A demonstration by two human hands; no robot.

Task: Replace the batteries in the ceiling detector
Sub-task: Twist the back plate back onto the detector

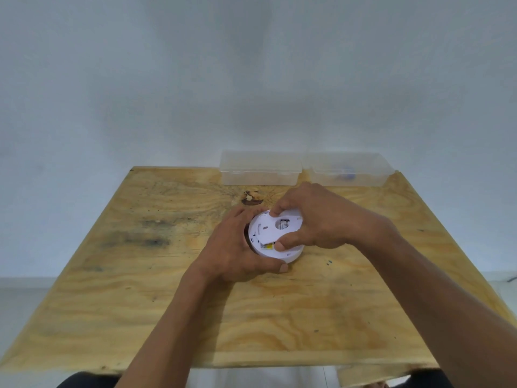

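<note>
A round white ceiling detector (269,233) lies back side up near the middle of the plywood table (140,275). My left hand (235,247) wraps around its left and near edge. From the right, my right hand (313,219) grips the round back plate, thumb at the near rim and fingers over the far rim. Through a round hole and a near slot in the plate, a label shows. No loose batteries are visible on the table.
Two clear plastic boxes stand at the table's far edge: the left box (260,168) looks empty, the right box (349,169) holds a small blue object (348,175). A white wall rises behind the table.
</note>
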